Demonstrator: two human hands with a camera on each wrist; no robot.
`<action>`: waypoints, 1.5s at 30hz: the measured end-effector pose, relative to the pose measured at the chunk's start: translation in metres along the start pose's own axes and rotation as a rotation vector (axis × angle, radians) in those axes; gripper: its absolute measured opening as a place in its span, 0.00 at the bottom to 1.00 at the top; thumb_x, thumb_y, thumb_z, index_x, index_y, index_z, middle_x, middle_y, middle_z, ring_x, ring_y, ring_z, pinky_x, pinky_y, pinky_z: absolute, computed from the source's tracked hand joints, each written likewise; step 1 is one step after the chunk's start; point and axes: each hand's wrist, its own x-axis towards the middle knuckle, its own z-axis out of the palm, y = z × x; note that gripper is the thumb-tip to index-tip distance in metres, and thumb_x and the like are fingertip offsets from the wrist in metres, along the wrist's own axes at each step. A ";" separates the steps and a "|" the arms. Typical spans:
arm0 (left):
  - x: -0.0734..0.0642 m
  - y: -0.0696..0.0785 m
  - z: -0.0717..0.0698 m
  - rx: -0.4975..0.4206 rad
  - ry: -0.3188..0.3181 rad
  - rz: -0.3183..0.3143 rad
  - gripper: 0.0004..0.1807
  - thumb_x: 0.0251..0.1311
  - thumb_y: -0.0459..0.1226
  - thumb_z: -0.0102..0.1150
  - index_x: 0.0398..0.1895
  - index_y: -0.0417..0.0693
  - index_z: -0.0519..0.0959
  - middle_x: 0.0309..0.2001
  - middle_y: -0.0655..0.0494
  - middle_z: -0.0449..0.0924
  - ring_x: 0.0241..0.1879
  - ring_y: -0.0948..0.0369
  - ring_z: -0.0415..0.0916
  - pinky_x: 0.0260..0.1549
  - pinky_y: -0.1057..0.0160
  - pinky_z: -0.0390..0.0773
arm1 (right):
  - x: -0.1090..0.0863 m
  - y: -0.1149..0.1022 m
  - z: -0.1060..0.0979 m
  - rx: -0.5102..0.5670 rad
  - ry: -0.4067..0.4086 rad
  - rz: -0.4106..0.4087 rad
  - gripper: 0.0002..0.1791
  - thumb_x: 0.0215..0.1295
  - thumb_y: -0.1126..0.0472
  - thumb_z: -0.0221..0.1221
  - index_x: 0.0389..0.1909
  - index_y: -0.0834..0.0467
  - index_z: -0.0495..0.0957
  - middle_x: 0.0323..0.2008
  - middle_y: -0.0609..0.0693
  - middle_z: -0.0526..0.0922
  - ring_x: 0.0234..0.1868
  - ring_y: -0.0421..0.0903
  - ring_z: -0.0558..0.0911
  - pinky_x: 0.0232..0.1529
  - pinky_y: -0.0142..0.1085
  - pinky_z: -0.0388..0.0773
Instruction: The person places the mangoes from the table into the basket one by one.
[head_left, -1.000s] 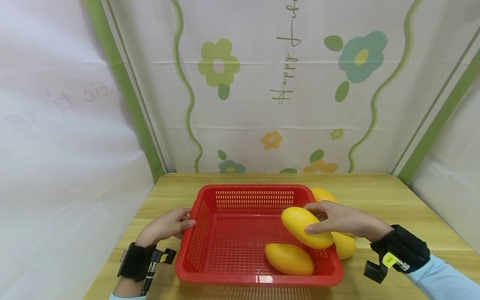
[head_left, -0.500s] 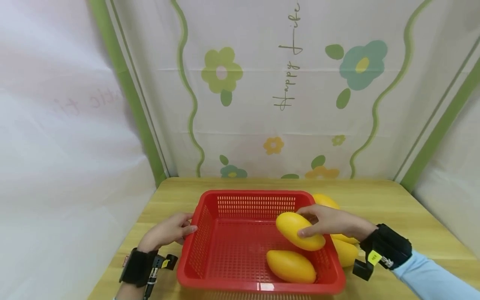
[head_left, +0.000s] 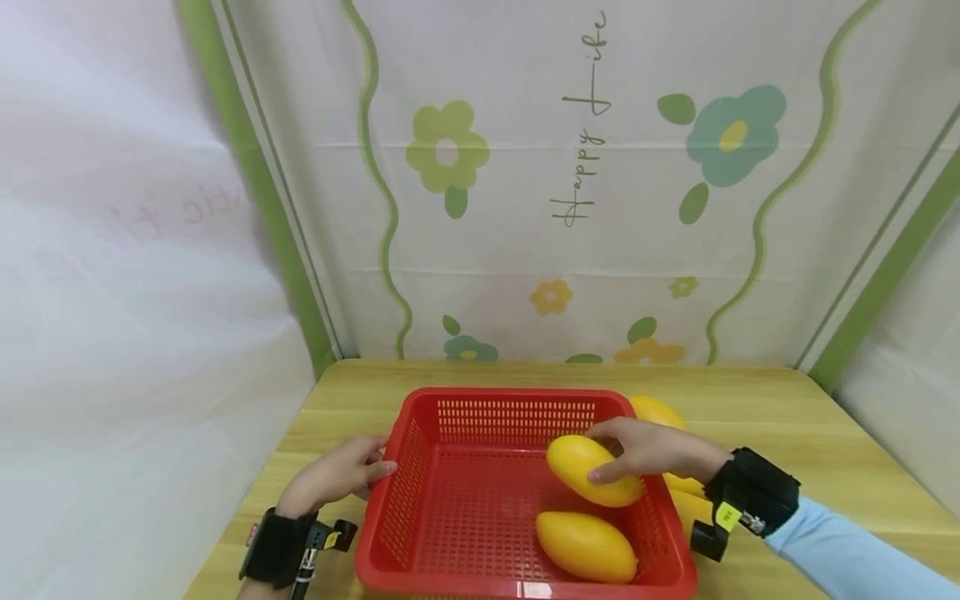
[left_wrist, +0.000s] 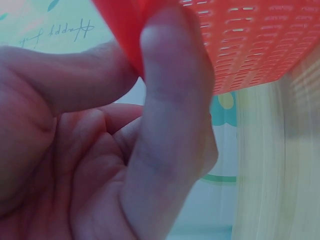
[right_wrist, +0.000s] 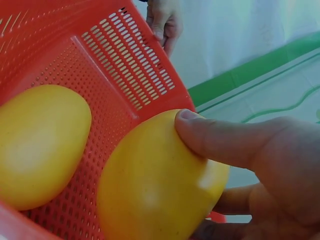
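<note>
My right hand [head_left: 637, 450] grips a yellow mango [head_left: 588, 471] between thumb and fingers, inside the right side of a red plastic basket [head_left: 420, 575]. In the right wrist view the thumb presses the top of this held mango [right_wrist: 155, 180], and the other fingers are partly hidden behind it. A second mango [head_left: 585, 546] lies on the basket floor at the near right. My left hand [head_left: 333, 475] pinches the basket's left rim; in the left wrist view the thumb and a bent finger [left_wrist: 172, 100] close on the red edge from both sides.
Several more mangoes [head_left: 656, 410] lie on the wooden table [head_left: 787, 467] just right of the basket, partly hidden by its wall and the right arm. A white curtain [head_left: 517, 233] with printed flowers hangs behind the table, and white cloth flanks both sides.
The right hand has carried its mango leftward and lower, from over the basket's right rim to inside it. The left hand keeps its hold. The head view has tilted up slightly.
</note>
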 end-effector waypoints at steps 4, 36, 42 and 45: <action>-0.003 -0.002 0.002 -0.002 -0.003 0.001 0.26 0.74 0.31 0.48 0.70 0.24 0.60 0.38 0.42 0.84 0.36 0.49 0.87 0.35 0.54 0.89 | 0.003 -0.002 0.005 -0.031 0.010 0.020 0.29 0.59 0.51 0.70 0.59 0.59 0.77 0.46 0.49 0.83 0.45 0.48 0.78 0.51 0.48 0.79; -0.004 0.000 0.001 0.016 0.006 0.008 0.25 0.74 0.32 0.49 0.68 0.24 0.62 0.38 0.41 0.84 0.34 0.50 0.87 0.36 0.54 0.89 | 0.020 -0.005 0.036 -0.039 -0.015 0.181 0.23 0.59 0.63 0.69 0.54 0.53 0.75 0.46 0.51 0.78 0.48 0.51 0.74 0.53 0.50 0.73; -0.004 0.002 0.002 0.038 0.016 0.004 0.25 0.74 0.32 0.49 0.68 0.24 0.62 0.37 0.43 0.84 0.34 0.52 0.87 0.35 0.55 0.89 | 0.026 0.000 0.038 -0.028 -0.060 0.187 0.23 0.60 0.63 0.68 0.57 0.54 0.75 0.50 0.52 0.78 0.53 0.53 0.74 0.62 0.58 0.70; -0.004 0.002 0.002 0.036 0.016 0.003 0.25 0.74 0.32 0.49 0.67 0.24 0.62 0.37 0.43 0.84 0.34 0.51 0.87 0.35 0.54 0.89 | 0.030 0.001 0.039 -0.027 -0.057 0.199 0.24 0.59 0.64 0.68 0.57 0.54 0.76 0.50 0.52 0.78 0.53 0.53 0.73 0.63 0.60 0.69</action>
